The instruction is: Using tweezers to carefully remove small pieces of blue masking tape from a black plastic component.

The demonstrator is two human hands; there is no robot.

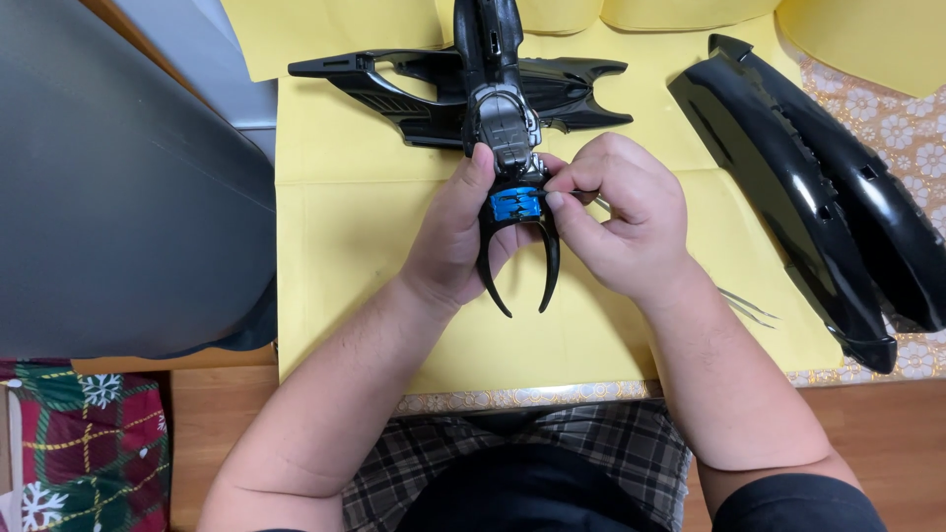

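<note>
Nearest the camera: plaid shorts (512,463) and a dark shirt at bottom edge, both forearms reaching up over the table edge. Red-green snowflake fabric (84,443) at bottom left, on the floor side.

Left hand (455,236) wraps the tail end of a black model aircraft (503,118) from the left, thumb lying up along its dark grey cockpit section, fingers curled under; closed grip on the model. Two curved black prongs (517,271) stick out below the hand toward the person, tips apart.

Right hand (616,212) sits just right of the model, fingers pinched tight at a small blue piece (516,206) on the model's body between the hands. Fingertips touch the blue piece; cannot tell if anything thin is held in the pinch. Tweezers (744,305) lie on the paper just right of the right wrist, partly hidden.

Model rests over yellow paper (335,246) covering the table middle. Its black wings (394,84) spread left and right beyond the hands; the nose runs off the top edge.

Right side: large glossy black curved shell part (818,187) lying diagonally, partly on yellow paper, partly on a floral tablecloth (907,128). Well apart from the hands.

Left side: big dark grey rounded object (118,197), out of focus, overlapping the table's left edge. More yellow sheets along the top.
</note>
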